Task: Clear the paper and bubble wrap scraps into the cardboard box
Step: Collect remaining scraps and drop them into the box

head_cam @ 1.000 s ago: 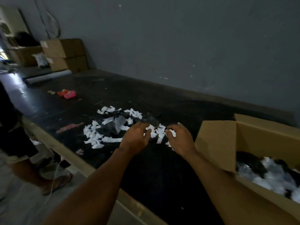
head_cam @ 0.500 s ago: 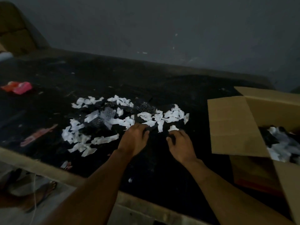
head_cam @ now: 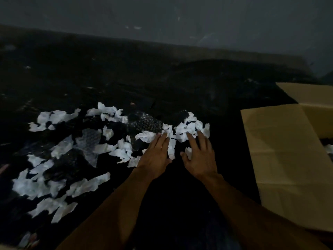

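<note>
White paper scraps (head_cam: 59, 150) lie scattered over the black table (head_cam: 162, 78), mixed with clear bubble wrap pieces (head_cam: 146, 123). My left hand (head_cam: 155, 156) rests flat, fingers stretched, at the near edge of a small paper cluster (head_cam: 187, 129). My right hand (head_cam: 200, 157) lies beside it, fingers spread and touching the same cluster. Neither hand holds anything. The open cardboard box (head_cam: 286, 156) stands at the right, its flap toward my hands; a little white scrap shows inside at the frame edge.
A grey wall (head_cam: 180, 18) runs along the table's far side. A pink scrap (head_cam: 3, 168) lies at the left edge. The table's near edge runs below the lowest paper scraps.
The view has dipped and closed in on the table. Both hands have opened out from curled fingers to flat, and slid forward onto the paper cluster.
</note>
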`<state>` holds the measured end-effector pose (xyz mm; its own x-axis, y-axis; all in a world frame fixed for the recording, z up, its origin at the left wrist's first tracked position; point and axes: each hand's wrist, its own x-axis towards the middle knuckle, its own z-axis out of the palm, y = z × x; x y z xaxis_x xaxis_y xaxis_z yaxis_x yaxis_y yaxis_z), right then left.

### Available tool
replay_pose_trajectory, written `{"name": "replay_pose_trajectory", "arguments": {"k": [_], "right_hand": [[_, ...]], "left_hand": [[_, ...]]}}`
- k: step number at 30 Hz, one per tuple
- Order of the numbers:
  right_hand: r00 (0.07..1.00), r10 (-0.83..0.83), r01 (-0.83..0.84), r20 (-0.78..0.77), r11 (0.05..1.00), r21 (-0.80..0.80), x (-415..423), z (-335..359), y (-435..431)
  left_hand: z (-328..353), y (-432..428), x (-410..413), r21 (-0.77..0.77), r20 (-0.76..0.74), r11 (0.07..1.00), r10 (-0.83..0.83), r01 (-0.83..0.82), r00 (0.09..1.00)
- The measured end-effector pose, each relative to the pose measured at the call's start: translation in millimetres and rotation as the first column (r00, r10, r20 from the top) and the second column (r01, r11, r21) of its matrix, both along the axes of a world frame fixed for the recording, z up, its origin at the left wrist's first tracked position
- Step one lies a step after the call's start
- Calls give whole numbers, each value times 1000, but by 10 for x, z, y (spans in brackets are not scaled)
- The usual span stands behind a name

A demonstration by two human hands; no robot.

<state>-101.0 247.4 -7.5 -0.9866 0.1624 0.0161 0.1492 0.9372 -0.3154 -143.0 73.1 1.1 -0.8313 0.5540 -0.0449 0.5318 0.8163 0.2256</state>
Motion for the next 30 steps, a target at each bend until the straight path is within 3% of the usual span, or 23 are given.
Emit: {"name": "replay_pose_trajectory", "arguments": {"k": [4, 7, 11, 13, 16, 21, 26, 30], "right_hand": [[991, 118, -121, 55, 992, 45, -276, -222, 131], [990, 137, -139, 28, 988, 64, -379, -353, 147], [909, 174, -150, -380, 984, 93, -301, -529, 22], [896, 136, -121, -423, 991, 63, -258, -531, -4], [932, 123, -133, -341, 991, -7, -190, -492, 8], [963, -147, 85, -226, 961, -262, -131, -255, -29], [846, -485, 318, -223, 793, -520, -205, 79, 38], [740, -623, 414, -253, 719, -558, -392, 247, 81]], "left_hand": [[-185, 77, -315, -58, 79, 992, -107, 112, 991], [-323, 122, -418, -67, 51, 989, -132, 135, 990], [-627, 139, -316, 223, -172, 973, -18, 57, 985], [-704, 123, -208, 241, -263, 970, 36, 29, 964], [-671, 117, -222, 146, -332, 989, 55, -6, 942], [-382, 170, -295, 277, -154, 958, 127, -80, 980], [-40, 402, -416, 564, -47, 809, 228, -162, 973], [134, 556, -536, 722, -24, 665, 300, -191, 954]]}}
